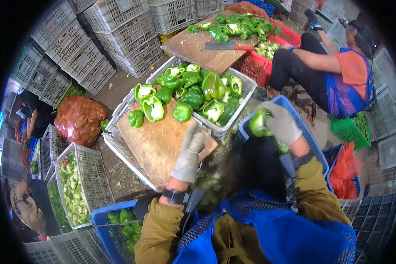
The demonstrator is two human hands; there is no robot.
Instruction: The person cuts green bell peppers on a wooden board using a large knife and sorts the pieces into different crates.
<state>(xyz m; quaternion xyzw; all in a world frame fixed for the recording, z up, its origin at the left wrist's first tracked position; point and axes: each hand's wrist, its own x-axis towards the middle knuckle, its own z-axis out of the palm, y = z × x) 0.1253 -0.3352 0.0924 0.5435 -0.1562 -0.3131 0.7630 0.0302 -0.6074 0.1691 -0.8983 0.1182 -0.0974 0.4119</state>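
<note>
My left hand [190,150], in a pale work glove, is over the right part of a wooden board [148,142]; its fingers are partly hidden, and whether it holds anything is unclear. My right hand [280,122], gloved too and blurred, grips a green bell pepper [260,122] above a blue crate [300,115] on the right. Green pepper pieces lie on the board's far edge, a cut one [152,108] among them, along with scattered seeds. Just beyond, a grey plastic crate [247,109] is heaped with whole and cut green peppers [213,86].
Across from me, a cleaver [220,45] and peppers lie on a second board [184,46]. A co-worker [333,72] sits at the right. Stacked crates [125,33], a red mesh sack [79,117], a crate of pepper scraps [74,194] and a blue crate [100,214] of peppers stand leftward.
</note>
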